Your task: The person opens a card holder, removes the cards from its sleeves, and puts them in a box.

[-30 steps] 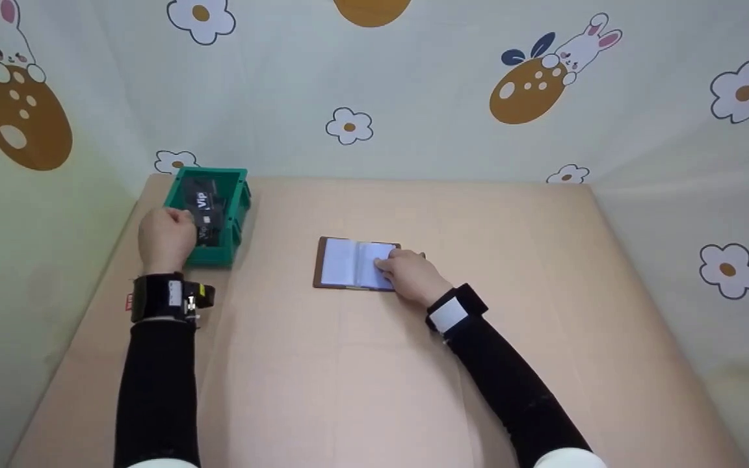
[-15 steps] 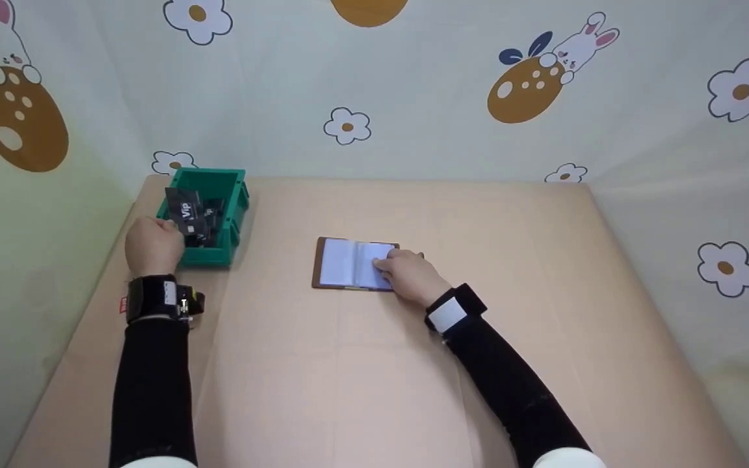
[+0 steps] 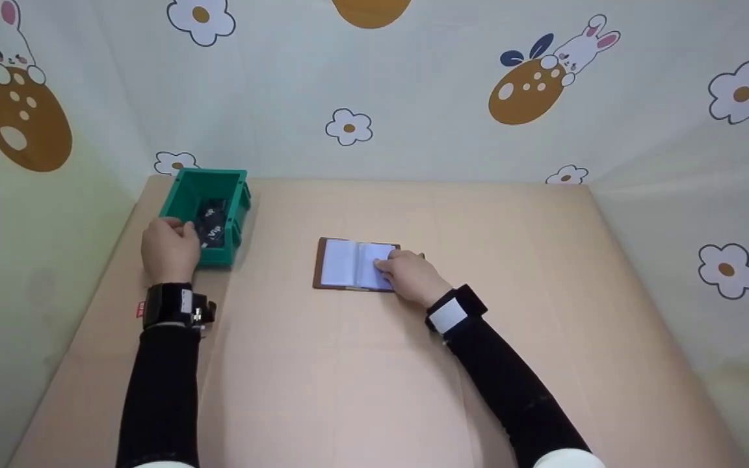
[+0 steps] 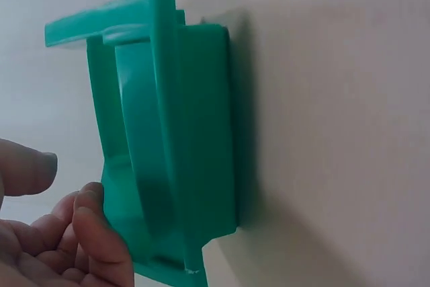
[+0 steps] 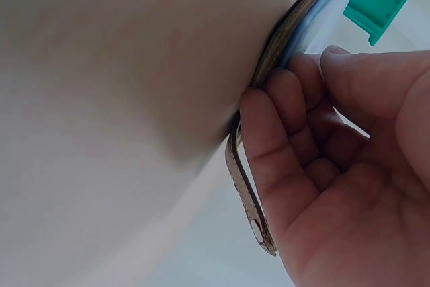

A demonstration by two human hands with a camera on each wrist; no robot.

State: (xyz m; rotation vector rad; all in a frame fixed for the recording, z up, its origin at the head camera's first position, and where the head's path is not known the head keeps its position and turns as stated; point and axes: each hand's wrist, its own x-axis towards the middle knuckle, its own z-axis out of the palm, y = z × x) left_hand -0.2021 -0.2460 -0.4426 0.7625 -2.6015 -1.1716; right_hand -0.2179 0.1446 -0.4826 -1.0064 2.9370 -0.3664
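Note:
In the head view, my left hand is at the near left rim of a green plastic bin. Several black cards lie inside, one marked "Vip". The left wrist view shows the thumb apart from the loosely curled fingers, with no card visible between them. My right hand pinches the right edge of a small brown card holder, which lies spread on the table with clear sleeves showing. In the right wrist view, its strap hangs out beside the fingers.
The table has a light tan cover. Pale fabric printed with flowers and rabbits hangs behind and at both sides. The bin stands at the table's far left corner, left of the card holder.
A black card that stood up at my left fingertips is no longer raised there. That hand shifted left, then back right. My right hand and the card holder stayed put.

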